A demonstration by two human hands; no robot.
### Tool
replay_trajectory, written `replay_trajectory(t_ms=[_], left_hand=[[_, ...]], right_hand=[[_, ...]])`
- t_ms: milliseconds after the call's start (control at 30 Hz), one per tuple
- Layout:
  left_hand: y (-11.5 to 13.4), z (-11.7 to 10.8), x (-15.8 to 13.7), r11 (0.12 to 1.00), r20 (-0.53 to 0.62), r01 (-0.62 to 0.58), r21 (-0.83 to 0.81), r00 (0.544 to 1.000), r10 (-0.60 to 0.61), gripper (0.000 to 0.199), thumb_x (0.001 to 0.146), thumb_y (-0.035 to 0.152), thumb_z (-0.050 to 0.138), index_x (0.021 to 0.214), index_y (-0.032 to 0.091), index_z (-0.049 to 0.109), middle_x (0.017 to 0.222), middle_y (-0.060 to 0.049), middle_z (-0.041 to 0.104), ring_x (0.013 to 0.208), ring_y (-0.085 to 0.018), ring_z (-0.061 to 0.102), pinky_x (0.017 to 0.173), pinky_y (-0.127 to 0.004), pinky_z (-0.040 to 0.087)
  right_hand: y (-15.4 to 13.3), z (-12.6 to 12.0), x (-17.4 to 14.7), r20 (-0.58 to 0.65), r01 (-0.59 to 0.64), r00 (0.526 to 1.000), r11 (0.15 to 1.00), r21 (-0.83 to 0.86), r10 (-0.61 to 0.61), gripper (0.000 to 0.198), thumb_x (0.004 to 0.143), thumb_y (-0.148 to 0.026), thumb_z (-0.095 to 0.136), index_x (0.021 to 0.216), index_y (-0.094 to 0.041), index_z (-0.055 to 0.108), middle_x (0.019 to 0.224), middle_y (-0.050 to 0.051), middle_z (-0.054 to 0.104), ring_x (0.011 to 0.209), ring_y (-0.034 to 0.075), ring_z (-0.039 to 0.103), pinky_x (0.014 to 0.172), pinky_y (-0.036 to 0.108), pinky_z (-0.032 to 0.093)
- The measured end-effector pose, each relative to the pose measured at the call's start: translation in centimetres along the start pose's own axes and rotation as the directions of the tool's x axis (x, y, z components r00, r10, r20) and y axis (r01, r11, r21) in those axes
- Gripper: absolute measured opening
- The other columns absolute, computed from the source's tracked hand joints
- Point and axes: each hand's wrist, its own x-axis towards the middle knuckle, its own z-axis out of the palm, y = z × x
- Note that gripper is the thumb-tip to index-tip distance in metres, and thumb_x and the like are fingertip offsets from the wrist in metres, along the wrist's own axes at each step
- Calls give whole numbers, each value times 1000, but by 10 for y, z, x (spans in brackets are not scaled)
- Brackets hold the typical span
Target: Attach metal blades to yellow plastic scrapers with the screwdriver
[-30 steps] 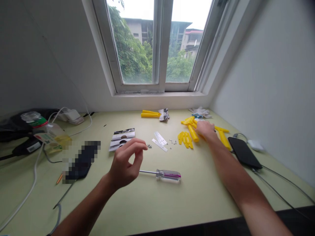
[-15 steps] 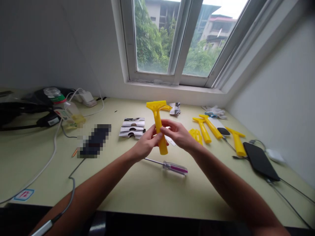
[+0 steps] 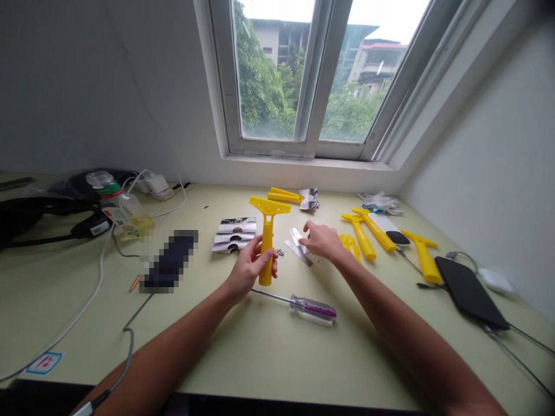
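My left hand [image 3: 251, 267] is wrapped round the handle of a yellow scraper [image 3: 267, 231], holding it upright with its wide head at the top. Above the metal blades [image 3: 298, 253] on the table hovers my right hand [image 3: 321, 239], its fingers bent but apart, with nothing visible in them; whether a fingertip touches a blade I cannot tell. Small screws [image 3: 280, 252] lie in a little heap between the two hands. A screwdriver [image 3: 313, 308] with a clear and purple handle lies in front of the scraper, its shaft pointing left.
More yellow scrapers [image 3: 362, 238] lie at the right, beside small yellow parts [image 3: 350, 247]. Printed card sleeves [image 3: 235, 235] are left of centre. A black phone [image 3: 470, 292] with cables is at far right; a bottle [image 3: 125, 211] and cables are at left. The window [image 3: 277, 81] is behind.
My right hand has let go of the scraper and moved right to the blades. The scraper, now in my left hand alone, has turned so its head faces me more squarely.
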Motion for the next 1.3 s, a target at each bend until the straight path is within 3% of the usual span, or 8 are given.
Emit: replay_trajectory(t_ms=[267,467,533,667,800,967,1067,1300], left_hand=[[0,-2,-1,1000,-2,-3,10,1000,3,39,89,33,61,123,20,47,90,-3,57,68,-13,58,64,-32,54],[-1,-2,-2,1000,9,19,-1,1000,-19,39,89,34,61,123,21,48,91,-3,57,69,-14,58,66,-33,54],[-1,-2,-2,1000,15,28,-7,999,-28,40,89,34,61,124,21,47,90,-3,57,69,-14,58,65,-32,53],[1,-1,-3,998,27,56,-1,998,-56,42,89,34,60,126,21,47,91,-3,58,68,-14,58,66,-33,54],[4,3,-7,996,46,66,55,997,-69,40,88,36,62,122,19,49,90,-4,58,67,-13,59,64,-32,54],[5,10,-12,985,116,113,128,985,-128,39,83,36,67,113,19,50,94,-4,57,65,-13,61,57,-32,56],[6,13,-14,980,162,138,142,974,-160,37,81,33,69,109,21,49,96,-3,57,64,-13,62,56,-31,57],[6,13,-16,971,240,174,161,948,-210,38,81,31,70,110,21,47,94,-2,56,62,-13,63,53,-31,57]], right_hand=[[-7,1,18,92,-77,993,997,27,74,43,71,-26,67,111,-21,52,96,9,69,95,28,62,83,38,37],[4,6,25,149,-80,988,977,198,51,55,66,-25,68,118,-18,52,97,8,69,83,21,63,67,28,42],[6,5,26,173,-59,985,963,262,13,49,66,-23,67,113,-15,57,88,6,69,74,18,62,61,25,41],[7,-12,20,204,12,974,923,384,-98,17,67,-25,64,79,-13,68,64,2,64,57,13,55,53,24,37],[12,-53,2,102,106,977,846,522,-185,23,74,-37,63,80,-15,68,70,1,64,63,12,54,56,24,39],[16,-100,-30,-160,291,953,626,723,-258,36,73,-50,69,82,-16,65,74,3,62,66,13,54,62,27,43],[11,-107,-41,-172,330,937,609,721,-305,36,72,-49,72,81,-15,65,73,3,62,66,13,54,62,28,43],[-5,-93,-39,-129,386,896,599,701,-426,36,72,-47,71,80,-13,67,73,3,64,68,14,56,63,29,43]])
